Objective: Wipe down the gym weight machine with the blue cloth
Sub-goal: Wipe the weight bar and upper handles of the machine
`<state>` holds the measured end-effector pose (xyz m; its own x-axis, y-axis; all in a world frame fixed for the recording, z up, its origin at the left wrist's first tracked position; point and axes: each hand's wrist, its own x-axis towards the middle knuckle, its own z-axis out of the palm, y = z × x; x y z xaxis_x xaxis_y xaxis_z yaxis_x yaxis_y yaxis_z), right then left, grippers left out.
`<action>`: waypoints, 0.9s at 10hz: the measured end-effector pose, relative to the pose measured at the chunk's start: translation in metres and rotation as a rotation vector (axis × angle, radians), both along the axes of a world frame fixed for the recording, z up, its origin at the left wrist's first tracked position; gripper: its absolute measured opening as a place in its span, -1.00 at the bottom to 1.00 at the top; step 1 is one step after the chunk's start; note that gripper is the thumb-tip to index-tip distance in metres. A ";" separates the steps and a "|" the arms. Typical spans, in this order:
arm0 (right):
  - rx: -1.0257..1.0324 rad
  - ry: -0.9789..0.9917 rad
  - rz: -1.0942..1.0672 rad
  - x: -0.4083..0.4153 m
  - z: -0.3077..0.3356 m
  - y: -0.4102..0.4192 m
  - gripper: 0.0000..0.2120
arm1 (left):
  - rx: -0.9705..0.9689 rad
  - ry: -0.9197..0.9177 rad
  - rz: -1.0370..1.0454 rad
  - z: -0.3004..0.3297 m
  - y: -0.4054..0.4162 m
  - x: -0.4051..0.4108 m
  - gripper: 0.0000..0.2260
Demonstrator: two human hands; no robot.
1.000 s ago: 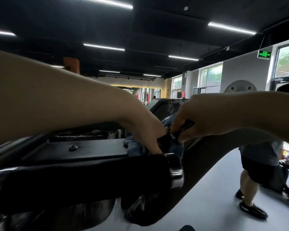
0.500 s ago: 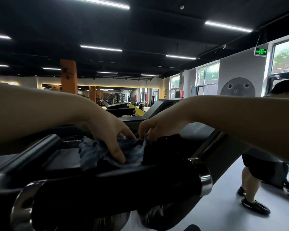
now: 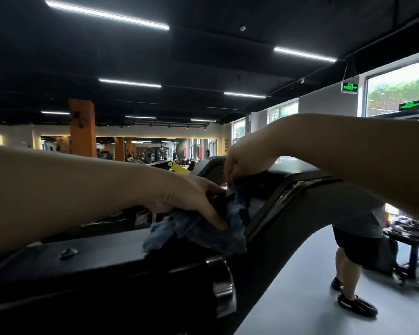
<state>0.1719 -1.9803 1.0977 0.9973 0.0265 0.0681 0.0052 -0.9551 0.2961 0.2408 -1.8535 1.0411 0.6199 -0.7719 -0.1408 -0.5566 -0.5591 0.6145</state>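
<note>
The crumpled blue cloth (image 3: 198,232) lies on the black top of the weight machine (image 3: 102,257) in the middle of the head view. My left hand (image 3: 189,200) comes in from the left and holds the cloth, thumb and fingers curled over its upper folds. My right hand (image 3: 244,163) reaches from the right and pinches the cloth's far upper edge with its fingertips. A black padded bar with a chrome end ring (image 3: 221,284) crosses the foreground below the cloth.
A person in dark shorts and black shoes (image 3: 356,252) stands on the grey floor at the right, beside a low bench (image 3: 411,235) with items on it. Orange pillars (image 3: 81,128) and other gym machines fill the far background.
My right hand has lifted and now pinches the cloth's far edge higher up. My left hand stays on the cloth. The view has shifted, so the bar's chrome end sits further right.
</note>
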 end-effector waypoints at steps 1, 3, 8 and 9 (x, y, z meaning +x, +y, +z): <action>0.072 0.060 0.046 0.008 0.017 -0.032 -0.80 | -0.077 -0.009 0.016 0.010 -0.017 -0.001 -0.51; 0.238 0.017 0.039 -0.001 0.023 -0.093 -0.74 | -0.181 0.020 -0.036 0.035 -0.047 -0.005 -0.43; 0.404 -0.115 -0.019 -0.028 0.014 -0.184 -0.72 | 0.196 -0.296 -0.039 0.075 -0.147 -0.037 -0.53; 0.460 -0.182 -0.001 -0.043 0.011 -0.197 -0.76 | 0.167 -0.274 -0.062 0.074 -0.156 -0.041 -0.67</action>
<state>0.1292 -2.1776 1.1085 0.9683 -0.0478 0.2453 -0.0081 -0.9870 -0.1603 0.2000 -2.0091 1.1152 0.6052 -0.7894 -0.1032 -0.7245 -0.5998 0.3395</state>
